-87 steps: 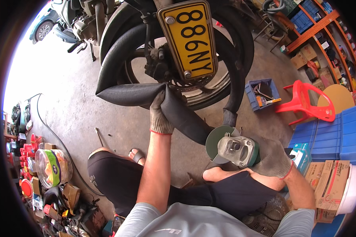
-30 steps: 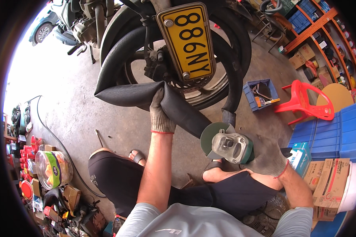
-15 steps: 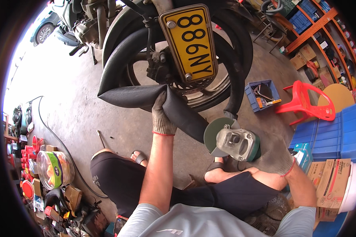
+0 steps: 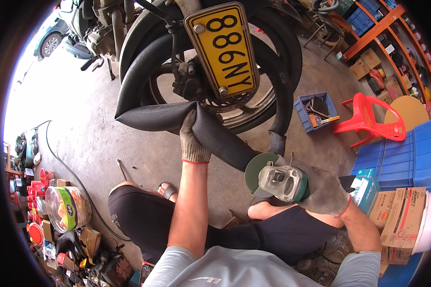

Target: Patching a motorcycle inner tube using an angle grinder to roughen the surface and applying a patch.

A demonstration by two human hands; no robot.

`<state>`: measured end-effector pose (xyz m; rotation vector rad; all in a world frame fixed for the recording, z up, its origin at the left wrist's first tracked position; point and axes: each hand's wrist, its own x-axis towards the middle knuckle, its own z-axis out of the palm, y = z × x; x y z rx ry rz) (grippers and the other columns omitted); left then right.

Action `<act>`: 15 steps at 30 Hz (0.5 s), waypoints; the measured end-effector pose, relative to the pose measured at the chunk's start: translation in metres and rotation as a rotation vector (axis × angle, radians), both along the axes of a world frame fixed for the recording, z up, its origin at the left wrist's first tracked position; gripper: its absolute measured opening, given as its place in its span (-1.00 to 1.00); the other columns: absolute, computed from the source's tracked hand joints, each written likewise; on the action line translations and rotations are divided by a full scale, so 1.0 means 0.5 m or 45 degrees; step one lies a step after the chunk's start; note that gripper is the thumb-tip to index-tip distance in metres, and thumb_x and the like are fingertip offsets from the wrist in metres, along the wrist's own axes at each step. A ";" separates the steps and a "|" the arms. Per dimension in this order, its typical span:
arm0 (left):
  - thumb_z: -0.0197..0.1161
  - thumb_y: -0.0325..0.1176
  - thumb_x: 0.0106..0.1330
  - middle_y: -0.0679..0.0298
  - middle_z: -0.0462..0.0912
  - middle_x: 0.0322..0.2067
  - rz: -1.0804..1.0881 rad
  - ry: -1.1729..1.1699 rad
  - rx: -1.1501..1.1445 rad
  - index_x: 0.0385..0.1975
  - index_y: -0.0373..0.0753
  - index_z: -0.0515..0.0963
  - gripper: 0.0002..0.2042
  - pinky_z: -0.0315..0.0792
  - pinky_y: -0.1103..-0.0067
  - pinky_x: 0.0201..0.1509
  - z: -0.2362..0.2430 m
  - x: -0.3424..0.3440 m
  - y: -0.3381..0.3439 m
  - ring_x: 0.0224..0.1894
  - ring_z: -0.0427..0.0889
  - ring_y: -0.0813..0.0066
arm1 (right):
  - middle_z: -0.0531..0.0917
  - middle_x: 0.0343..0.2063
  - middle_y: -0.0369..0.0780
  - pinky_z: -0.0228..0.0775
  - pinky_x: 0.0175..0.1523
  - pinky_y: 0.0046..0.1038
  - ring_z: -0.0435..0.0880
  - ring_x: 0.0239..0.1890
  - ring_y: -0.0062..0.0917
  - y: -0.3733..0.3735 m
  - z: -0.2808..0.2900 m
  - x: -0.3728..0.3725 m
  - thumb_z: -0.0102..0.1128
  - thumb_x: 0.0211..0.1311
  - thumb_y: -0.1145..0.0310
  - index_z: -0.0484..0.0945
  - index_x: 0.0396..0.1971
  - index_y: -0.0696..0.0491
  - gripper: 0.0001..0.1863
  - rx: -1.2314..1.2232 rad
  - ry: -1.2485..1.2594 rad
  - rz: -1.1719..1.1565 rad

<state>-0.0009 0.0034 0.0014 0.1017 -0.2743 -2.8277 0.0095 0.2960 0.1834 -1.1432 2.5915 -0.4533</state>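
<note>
A black rubber inner tube [image 4: 153, 117] hangs in a bent loop in front of the motorcycle wheel [image 4: 254, 115]. My left hand [image 4: 194, 139], in a grey work glove, grips the tube at a sharp fold. My right hand [image 4: 324, 193], also gloved, is closed around an angle grinder [image 4: 280, 183] with a green disc [image 4: 255, 173]. The disc overlaps the lower stretch of the tube in view; whether they touch, I cannot tell. Beside the grinder, the tube's other side runs down to a dark grey wrapped piece [image 4: 277, 142].
A yellow number plate [image 4: 223, 50] hangs above the tube. To the right are a blue crate [image 4: 316, 112] of tools, a red plastic chair [image 4: 368, 117] and cardboard boxes [image 4: 403, 222]. On the left, a black cable [image 4: 62, 160] crosses the floor near a clear plastic tub [image 4: 68, 209].
The grinder and my right hand have moved slightly down and left. My left hand keeps its grip on the inner tube. The whole view has shifted a little.
</note>
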 end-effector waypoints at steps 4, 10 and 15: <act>0.19 -0.17 0.26 0.09 0.63 -0.20 -0.008 0.021 -0.011 -0.07 -0.30 0.49 -0.64 0.52 0.32 0.04 0.003 0.000 0.003 -0.15 0.61 0.21 | 0.68 -0.28 -0.09 0.55 -0.16 -0.29 0.69 -0.23 -0.19 0.003 -0.016 -0.009 0.50 -0.24 0.35 0.49 0.01 0.08 -0.33 -0.015 0.108 0.055; 0.19 -0.18 0.26 0.10 0.63 -0.19 0.015 -0.001 0.019 -0.05 -0.30 0.48 -0.63 0.51 0.32 0.03 0.006 0.000 0.007 -0.14 0.60 0.22 | 0.62 -0.19 -0.04 0.53 -0.21 -0.21 0.66 -0.23 -0.12 -0.029 -0.010 -0.040 0.42 -0.11 0.21 0.37 0.10 0.04 -0.30 -0.029 0.066 0.151; 0.19 -0.17 0.26 0.07 0.62 -0.19 -0.030 0.056 -0.006 -0.05 -0.32 0.47 -0.61 0.52 0.30 -0.01 0.001 0.004 0.001 -0.16 0.59 0.16 | 0.65 -0.22 -0.07 0.54 -0.21 -0.25 0.68 -0.24 -0.16 -0.038 -0.002 -0.044 0.44 -0.14 0.25 0.36 0.15 0.04 -0.24 -0.115 0.071 0.082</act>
